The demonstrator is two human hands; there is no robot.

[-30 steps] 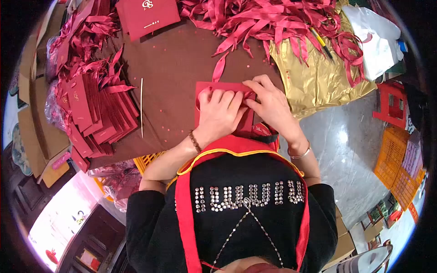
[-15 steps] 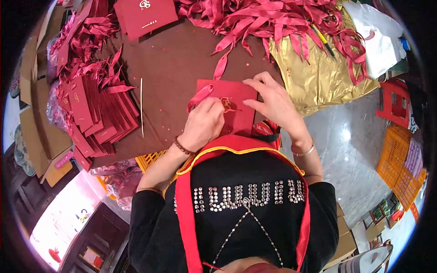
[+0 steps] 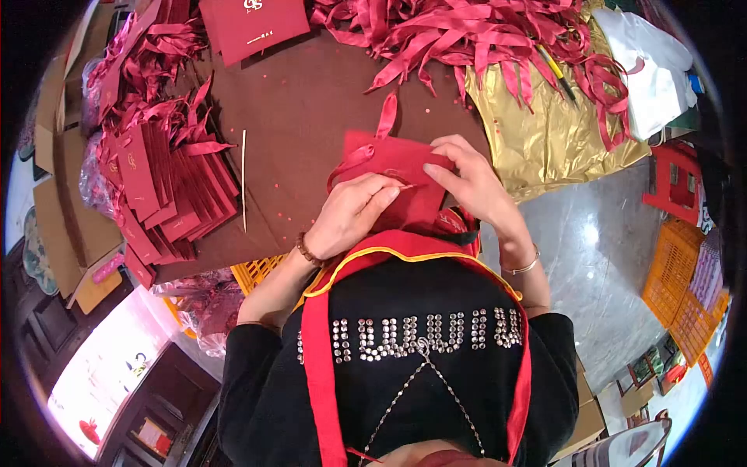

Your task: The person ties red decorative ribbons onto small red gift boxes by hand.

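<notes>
A red paper bag [image 3: 424, 204] lies at the table's near edge, in front of the red apron, with a red ribbon [image 3: 356, 158] at its upper left. My left hand [image 3: 354, 212] is over the bag's left part, its thumb and forefinger pinched on a thin piece of the ribbon near the bag's middle. On the right, my right hand [image 3: 471, 177] grips the bag's right edge between thumb and fingers. Another ribbon loop [image 3: 387, 115] stands up just beyond the bag.
Stacked red bags [image 3: 167, 191] with ribbons lie at the left of the brown table [image 3: 311, 101]. A thin stick [image 3: 244, 180] is beside them. Loose ribbons [image 3: 467, 35], gold wrapping [image 3: 537, 140] and a yellow-black pen [image 3: 554, 70] lie at the back right.
My left hand has opened from a curled grip into a pinch, drawing the thin ribbon end slightly right. The bag has shifted and tilted, and its printed logo no longer shows. My right hand has moved slightly right.
</notes>
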